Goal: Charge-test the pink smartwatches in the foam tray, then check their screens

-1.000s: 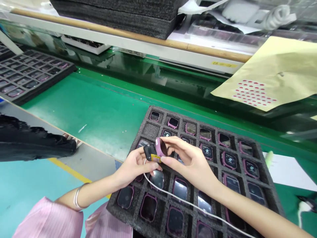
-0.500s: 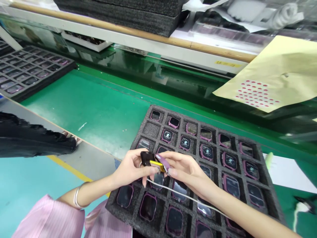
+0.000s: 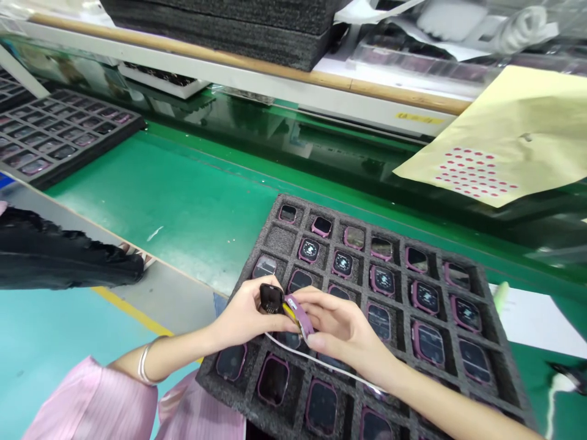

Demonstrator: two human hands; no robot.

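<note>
Foam tray [image 3: 275, 241], black, is lying at the near edge of the green bench [image 3: 183, 201], its cells filled with pink-rimmed watches [image 3: 381, 280]; one cell in its far-left corner is showing bare foam. Left hand [image 3: 243, 318] is pinching a small black module [image 3: 271, 298] between thumb and fingertips, over the tray's left side. Right hand [image 3: 343, 327] is gripping a pink case [image 3: 300, 313] edge-on, touching the module; a yellow strip [image 3: 288, 309] is showing between the two parts. White cable [image 3: 321, 363] is running from under the hands toward the right, across the tray.

Judgement: step in hand looks like mating or parting module and case, both hands closed on their parts. Which of the two cannot be told. Next move is calling for steady alignment of the two parts, light pressure near the yellow strip, and keeping the cable slack.

Second tray [image 3: 68, 131] is sitting at the far-left corner; a yellow sheet [image 3: 504, 134] with red dots is hanging at right.
</note>
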